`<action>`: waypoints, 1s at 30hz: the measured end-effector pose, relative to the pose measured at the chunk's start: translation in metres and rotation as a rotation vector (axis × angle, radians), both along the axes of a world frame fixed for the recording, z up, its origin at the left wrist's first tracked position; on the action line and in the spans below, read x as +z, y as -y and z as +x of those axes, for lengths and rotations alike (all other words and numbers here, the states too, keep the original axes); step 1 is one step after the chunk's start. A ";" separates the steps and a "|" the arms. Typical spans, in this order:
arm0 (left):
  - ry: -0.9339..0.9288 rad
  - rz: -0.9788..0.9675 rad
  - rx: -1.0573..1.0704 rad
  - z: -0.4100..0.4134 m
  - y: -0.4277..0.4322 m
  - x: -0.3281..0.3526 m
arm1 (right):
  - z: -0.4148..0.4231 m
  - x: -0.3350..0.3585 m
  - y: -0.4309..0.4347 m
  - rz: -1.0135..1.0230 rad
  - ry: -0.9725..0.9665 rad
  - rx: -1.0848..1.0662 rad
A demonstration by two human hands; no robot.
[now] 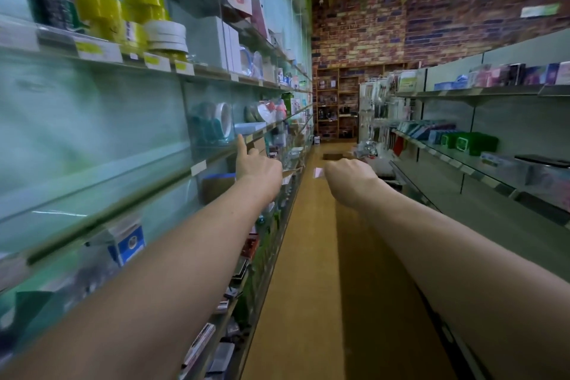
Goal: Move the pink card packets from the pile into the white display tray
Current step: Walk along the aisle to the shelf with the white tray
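The right grip (348, 176) pinches what seems a pink packet (319, 172); the left grip (256, 163), forefinger out, holds nothing. Best keep it pinched firmly till the unseen tray.

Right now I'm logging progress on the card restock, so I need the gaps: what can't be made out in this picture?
Head view:
- Pink card packet: only a corner shows; the right hand gripping it hides the rest.
- Pile and white display tray: not identifiable; motion blur smears the shelves.
- Left hand: index finger raised, other fingers hidden behind its back; its target is blurred.
- Shelf price labels: too blurred to read.
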State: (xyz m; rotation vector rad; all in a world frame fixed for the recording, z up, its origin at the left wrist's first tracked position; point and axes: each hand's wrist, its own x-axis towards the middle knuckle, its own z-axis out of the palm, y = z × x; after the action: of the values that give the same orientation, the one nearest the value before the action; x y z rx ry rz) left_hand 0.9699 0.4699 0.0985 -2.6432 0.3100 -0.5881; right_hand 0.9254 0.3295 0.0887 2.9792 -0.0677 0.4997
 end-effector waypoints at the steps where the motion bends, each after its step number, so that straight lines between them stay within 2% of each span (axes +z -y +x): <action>1: -0.005 -0.002 -0.001 0.014 0.006 -0.002 | 0.014 -0.002 0.006 0.003 0.003 -0.001; 15: -0.009 0.009 -0.015 0.211 0.139 0.008 | 0.218 0.008 0.134 -0.045 0.011 -0.009; 30: 0.005 0.014 -0.027 0.389 0.231 0.008 | 0.393 0.003 0.221 -0.030 0.017 -0.008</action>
State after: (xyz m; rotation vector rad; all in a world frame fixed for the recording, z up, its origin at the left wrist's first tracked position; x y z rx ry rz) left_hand 1.3593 0.2393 0.1063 -2.6280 0.3473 -0.5987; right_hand 1.3179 0.1086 0.0919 2.9444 -0.0735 0.5209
